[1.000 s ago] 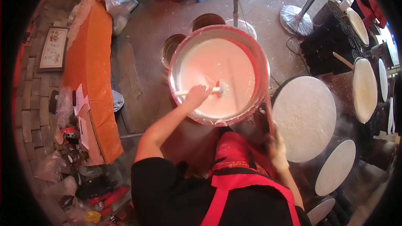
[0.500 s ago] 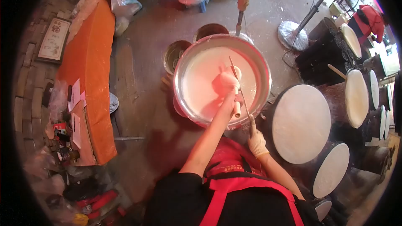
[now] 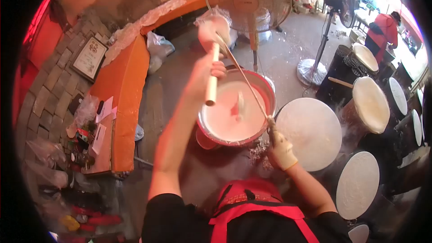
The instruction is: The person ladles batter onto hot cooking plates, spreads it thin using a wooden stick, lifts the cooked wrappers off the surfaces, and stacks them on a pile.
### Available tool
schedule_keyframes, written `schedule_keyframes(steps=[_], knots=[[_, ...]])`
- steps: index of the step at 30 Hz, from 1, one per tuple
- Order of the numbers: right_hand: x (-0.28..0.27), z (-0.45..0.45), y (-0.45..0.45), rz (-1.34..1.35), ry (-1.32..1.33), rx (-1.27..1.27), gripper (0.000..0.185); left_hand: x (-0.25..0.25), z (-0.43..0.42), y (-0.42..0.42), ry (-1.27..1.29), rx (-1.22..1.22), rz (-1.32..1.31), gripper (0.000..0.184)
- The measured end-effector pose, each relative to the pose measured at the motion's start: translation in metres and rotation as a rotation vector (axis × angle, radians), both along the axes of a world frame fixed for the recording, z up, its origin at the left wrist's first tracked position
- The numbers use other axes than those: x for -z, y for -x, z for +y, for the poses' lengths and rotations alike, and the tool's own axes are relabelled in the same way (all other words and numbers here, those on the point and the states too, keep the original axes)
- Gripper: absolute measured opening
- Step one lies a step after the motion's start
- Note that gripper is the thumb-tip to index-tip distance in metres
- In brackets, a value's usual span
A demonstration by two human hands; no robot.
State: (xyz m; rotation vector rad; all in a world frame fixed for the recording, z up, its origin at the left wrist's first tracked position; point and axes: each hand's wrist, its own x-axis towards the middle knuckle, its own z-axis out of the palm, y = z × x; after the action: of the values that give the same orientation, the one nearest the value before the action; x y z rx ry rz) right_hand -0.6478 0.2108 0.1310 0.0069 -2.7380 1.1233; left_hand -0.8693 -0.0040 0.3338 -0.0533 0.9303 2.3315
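Observation:
My left hand [image 3: 211,71] grips the thick wooden handle of a ladle [image 3: 210,91]. The ladle's pale, batter-coated head is up at the far side, above the basin's rim in view. My right hand [image 3: 280,147], in a cream glove, is closed around the near end of a long, thin flat tool [image 3: 245,77]. That tool slants across the basin, and its far tip appears to meet the ladle head; whether they touch I cannot tell. Below sits a large metal basin [image 3: 202,128] of white, batter-like liquid, with a pale streak on its surface.
Right of the basin is a round, white-topped griddle [image 3: 309,132], with another griddle [image 3: 357,184] nearer me. Drum-like stoves stand further right. A large fan [image 3: 247,2] is behind the basin. An orange-covered counter [image 3: 128,121] lies left. A person in red [image 3: 381,33] bends far right.
My left hand has lifted the ladle up and away from the basin's liquid. The thin tool's tip has risen with it. The view has tilted upward.

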Motion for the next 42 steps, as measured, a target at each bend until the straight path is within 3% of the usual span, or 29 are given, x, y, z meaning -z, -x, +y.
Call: schedule_keyframes(steps=[2, 4, 6, 8, 10, 11, 12, 14, 15, 16, 18, 21, 23, 24, 26, 27, 28, 29, 30, 32, 34, 36, 38, 40, 41, 42], knots=[[-0.028, 0.002, 0.003, 0.236, -0.12, 0.003, 0.066, -0.042, -0.022, 0.005, 0.271, 0.008, 0.348, 0.036], [-0.046, -0.001, 0.005, 0.237, -0.149, 0.07, 0.063, -0.059, -0.041, 0.018, 0.473, -0.006, 0.47, 0.039], [-0.034, -0.007, 0.011, 0.421, -0.247, 0.172, 0.061, -0.051, -0.051, 0.025, 0.677, 0.029, 0.476, 0.038], [-0.033, -0.035, 0.008, 0.393, -0.206, 0.24, 0.062, -0.019, -0.063, 0.04, 0.746, 0.199, 0.366, 0.035], [-0.017, -0.06, -0.011, -0.154, -0.371, 0.294, 0.065, 0.032, -0.065, 0.057, 0.561, 0.443, -0.244, 0.036], [0.003, -0.064, -0.032, -0.056, -0.293, 0.298, 0.067, 0.049, -0.066, 0.046, 0.541, 0.528, -0.224, 0.034], [0.021, -0.071, -0.062, 0.147, -0.24, 0.332, 0.073, 0.069, -0.067, 0.026, 0.525, 0.62, -0.21, 0.032], [0.066, -0.066, -0.131, 0.307, -0.203, 0.388, 0.068, 0.072, -0.054, -0.033, 0.561, 0.674, -0.309, 0.027], [0.048, -0.073, -0.173, 0.375, -0.091, 0.445, 0.062, 0.07, -0.045, -0.062, 0.649, 0.712, -0.311, 0.025], [0.044, -0.081, -0.218, 0.181, -0.047, 0.554, 0.061, 0.064, -0.031, -0.089, 0.737, 0.76, -0.302, 0.023], [0.079, -0.095, -0.308, 0.238, -0.004, 0.71, 0.061, 0.062, -0.001, -0.146, 0.855, 0.964, -0.126, 0.022], [0.11, -0.133, -0.438, 0.164, 0.05, 0.994, 0.06, 0.055, 0.069, -0.234, 0.868, 1.366, -0.098, 0.022], [0.101, -0.171, -0.511, 0.153, 0.129, 1.15, 0.056, 0.049, 0.118, -0.306, 0.908, 1.593, -0.093, 0.023], [0.109, -0.183, -0.538, 0.27, 0.161, 1.261, 0.052, 0.052, 0.146, -0.339, 0.924, 1.644, -0.012, 0.026], [0.101, -0.198, -0.598, 0.118, 0.455, 1.405, 0.048, 0.056, 0.212, -0.412, 0.932, 1.852, 0.162, 0.027], [0.112, -0.2, -0.625, 0.383, 0.257, 1.413, 0.047, 0.06, 0.246, -0.446, 0.787, 1.993, 0.299, 0.026], [0.093, -0.195, -0.652, 0.409, 0.234, 1.416, 0.053, 0.064, 0.28, -0.483, 0.633, 2.115, 0.431, 0.025], [0.085, -0.188, -0.679, 0.406, 0.274, 1.465, 0.058, 0.04, 0.297, -0.545, 0.496, 2.047, 1.333, 0.016], [0.068, -0.186, -0.691, 0.4, 0.299, 1.507, 0.063, 0.025, 0.316, -0.579, 0.591, 2.032, 1.014, 0.015], [0.044, -0.151, -0.748, 0.365, 0.266, 1.478, 0.058, 0.008, 0.336, -0.683, 0.274, 1.791, 1.586, 0.019], [0.006, -0.088, -0.807, 0.329, 0.039, 1.579, 0.047, 0.024, 0.387, -0.792, 0.132, 1.72, 1.791, 0.022], [-0.012, -0.038, -0.85, 0.302, -0.373, 1.63, 0.041, 0.033, 0.415, -0.871, 0.038, 1.36, 2.316, 0.029], [-0.018, -0.021, -0.867, 0.158, -0.343, 1.798, 0.041, 0.055, 0.427, -0.902, -0.146, 1.084, 2.513, 0.029], [-0.006, -0.007, -0.895, 0.277, 0.002, 1.892, 0.042, 0.072, 0.431, -0.943, -0.086, 1.126, 2.5, 0.031], [0.011, -0.004, -0.906, 0.284, 0.003, 1.898, 0.042, 0.082, 0.433, -0.957, -0.04, 1.206, 2.42, 0.031], [0.032, -0.003, -0.918, 0.421, 0.481, 1.948, 0.043, 0.095, 0.434, -0.969, 0.022, 1.307, 2.277, 0.031]])
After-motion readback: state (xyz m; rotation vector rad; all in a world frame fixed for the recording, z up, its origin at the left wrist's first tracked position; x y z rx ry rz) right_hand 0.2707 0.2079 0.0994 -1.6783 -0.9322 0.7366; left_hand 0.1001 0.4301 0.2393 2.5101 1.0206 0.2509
